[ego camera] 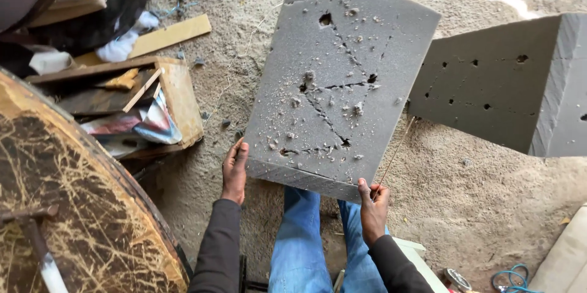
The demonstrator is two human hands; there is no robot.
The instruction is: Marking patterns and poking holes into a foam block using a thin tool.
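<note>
Ground of sandy dirt [257,54] fills most of the frame, littered with crumbs and thread. A large round board [79,207], brown and scratched with pale lines, takes up the lower left. At the right edge a thick grey foam block [489,85] is seen, pierced by a few small holes.

In the centre, a flat grey foam slab [339,79] is held up over the blue-trousered knees [299,238], tilted so that its far end reaches the top of the frame. Its surface is marked with cut lines that cross in a rough triangle or star pattern, and several holes have been punched where the lines meet or end. Pale crumbs are scattered over the face. Judged from this, the marking and piercing of the slab appear well advanced; whether further cuts are left cannot be told.

An open wooden box [165,97] with scraps of cloth and timber sits in the upper left, with a pale plank [171,33] beyond it.

The left hand [235,171] is pressed against the slab's lower left edge, fingers extended and lying along it rather than curled round. The right hand [373,207] is closed at the slab's lower right corner, pinching both the corner and a thin straight rod or needle [394,152] that runs up along the right edge.
</note>
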